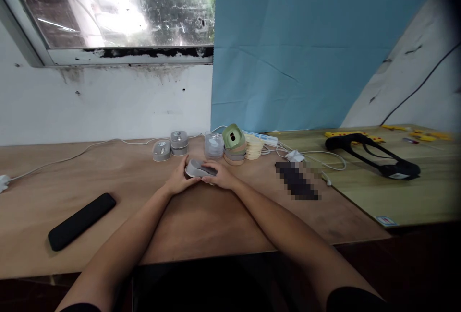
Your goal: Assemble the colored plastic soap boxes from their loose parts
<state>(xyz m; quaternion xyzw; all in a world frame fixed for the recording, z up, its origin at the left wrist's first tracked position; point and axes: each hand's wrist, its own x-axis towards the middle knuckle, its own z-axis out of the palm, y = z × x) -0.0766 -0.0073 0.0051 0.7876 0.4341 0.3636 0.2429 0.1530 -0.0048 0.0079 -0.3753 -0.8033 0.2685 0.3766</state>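
Observation:
Over the middle of the table, a small grey rounded box (193, 168) is held between my two hands. My left hand (177, 178) grips its left side, with fingers behind and thumb in front. My right hand (221, 176) closes on the right side, where a darker grey part shows under the fingers; whether it is a separate piece I cannot tell. Just behind stand a single grey box (162, 150) and a stack of grey boxes (179, 143). Nearby are clear plastic covers (213, 146), a stack topped by a tilted green shell (230, 134), and stacked cream pieces (254, 147).
A long black case (82, 222) lies at left. On the right are a pixelated dark object (296, 180), white cables (333, 168), a white adapter (295, 156) and a black strap-like frame (401, 169). A blue sheet (281, 53) hangs behind, beside a window (173, 9).

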